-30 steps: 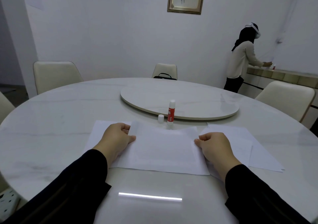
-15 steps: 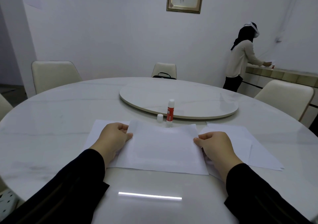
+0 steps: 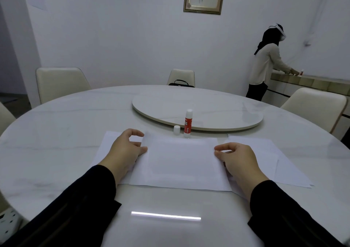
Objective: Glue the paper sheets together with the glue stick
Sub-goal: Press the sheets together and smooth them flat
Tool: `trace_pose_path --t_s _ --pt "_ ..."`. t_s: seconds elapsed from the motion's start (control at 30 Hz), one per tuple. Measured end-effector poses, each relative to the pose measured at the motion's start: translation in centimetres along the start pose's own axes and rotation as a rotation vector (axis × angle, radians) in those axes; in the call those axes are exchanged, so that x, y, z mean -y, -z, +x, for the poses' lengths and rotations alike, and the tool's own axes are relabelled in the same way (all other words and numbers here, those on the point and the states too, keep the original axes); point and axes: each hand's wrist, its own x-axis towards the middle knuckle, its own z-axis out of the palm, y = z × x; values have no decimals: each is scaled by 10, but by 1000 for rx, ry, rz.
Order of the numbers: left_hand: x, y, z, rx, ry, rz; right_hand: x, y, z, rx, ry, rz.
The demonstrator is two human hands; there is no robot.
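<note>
So the left hand [image 3: 126,152] sits at the left edge of the top paper sheet [image 3: 180,163], fingers loosely curled, thumb on the edge, not really gripping anything. Just past the fingertips stand a white cap [image 3: 176,129] and the red glue stick [image 3: 187,123], uncapped; its label is too small to read. The right hand [image 3: 239,161] rests on the sheet's right edge, fingers relaxed, with more sheets [image 3: 265,157] beside it.
</note>
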Motion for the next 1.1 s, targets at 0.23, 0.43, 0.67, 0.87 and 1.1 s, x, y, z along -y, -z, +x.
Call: trace_pose_path --t_s 0.23,0.43,0.67,0.87,1.1 --pt "1 1 -2 -6 -25 10 0 0 0 -17 15 -19" --pt "0 -2 -4 -17 -39 79 0 -1 -1 -35 31 -62" --pt "4 -3 1 -35 -46 132 -3 -1 1 -39 27 -81" --pt "7 -5 5 -87 -158 391 -2 -1 2 -60 146 -287" --pt "4 -11 4 -64 -293 729 1 -6 -1 -69 218 -512"
